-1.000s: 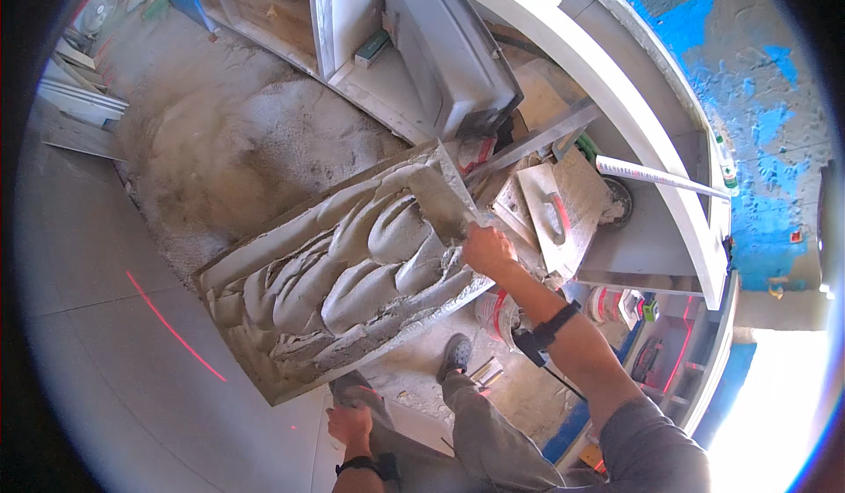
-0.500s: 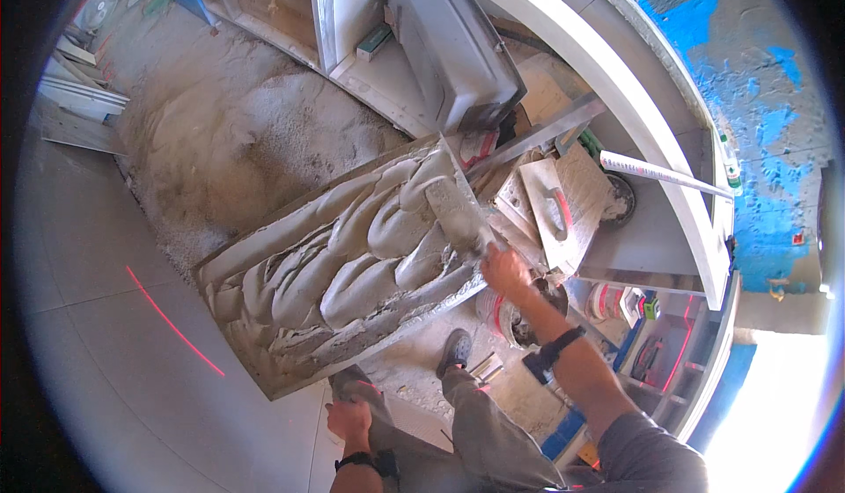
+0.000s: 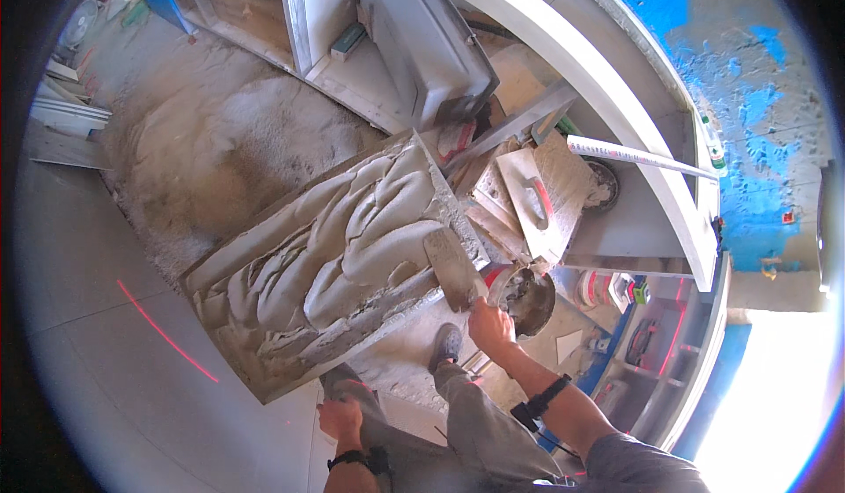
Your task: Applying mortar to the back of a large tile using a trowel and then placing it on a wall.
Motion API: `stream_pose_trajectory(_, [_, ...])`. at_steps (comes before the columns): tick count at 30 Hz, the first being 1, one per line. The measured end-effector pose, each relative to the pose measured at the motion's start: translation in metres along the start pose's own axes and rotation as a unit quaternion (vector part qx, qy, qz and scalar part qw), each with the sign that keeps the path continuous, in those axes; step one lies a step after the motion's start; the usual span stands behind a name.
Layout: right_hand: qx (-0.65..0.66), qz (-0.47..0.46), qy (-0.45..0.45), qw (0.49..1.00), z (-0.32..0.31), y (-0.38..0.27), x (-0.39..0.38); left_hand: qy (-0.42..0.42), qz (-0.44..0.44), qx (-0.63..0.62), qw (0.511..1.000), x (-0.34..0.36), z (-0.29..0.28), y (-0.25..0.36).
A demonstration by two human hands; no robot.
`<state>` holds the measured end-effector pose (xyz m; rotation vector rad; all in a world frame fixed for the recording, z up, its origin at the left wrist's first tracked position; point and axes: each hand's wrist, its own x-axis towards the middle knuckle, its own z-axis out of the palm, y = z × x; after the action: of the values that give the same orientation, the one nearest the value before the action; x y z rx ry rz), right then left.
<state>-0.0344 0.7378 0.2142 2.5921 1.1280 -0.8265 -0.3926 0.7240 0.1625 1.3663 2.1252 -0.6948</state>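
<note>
The right hand (image 3: 491, 327) is closed firmly around the handle of a trowel (image 3: 452, 269), whose broad blade (smeared with grey) overlaps the slab's right-hand edge in view; whether it touches cannot be told. The slab (image 3: 261, 386) lies tilted across the centre, bearing mortar (image 3: 326, 260) in curved ridges. The left hand (image 3: 341, 418), fingers curled, is near the slab's lower corner; its contents cannot be told. Beside the right hand stands a bucket (image 3: 539, 315); beyond lies a red-handled float (image 3: 521, 195).

1 red light line (image 3: 164, 333) crosses grey floor tiles (image 3: 97, 365) opposite a blue-patched wall (image 3: 757, 150).
</note>
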Motion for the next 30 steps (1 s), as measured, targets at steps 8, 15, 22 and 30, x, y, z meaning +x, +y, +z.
stream_pose_trajectory(8, [0.009,-0.016,0.081,0.997,-0.035,0.005,0.038,0.007,0.004,-0.004,1.000,-0.001,0.018,-0.004])
stream_pose_trajectory(15, [-0.053,-0.051,-0.021,0.997,-0.025,0.031,-0.009,-0.021,-0.016,0.006,1.000,-0.001,0.011,-0.017])
stream_pose_trajectory(22, [0.202,-0.045,-0.009,0.978,0.099,0.029,-0.045,-0.004,0.007,0.021,1.000,-0.008,0.027,-0.005])
stream_pose_trajectory(30, [0.162,-0.025,-0.006,0.986,0.056,-0.019,-0.049,0.029,0.003,-0.004,1.000,-0.008,0.032,-0.029])
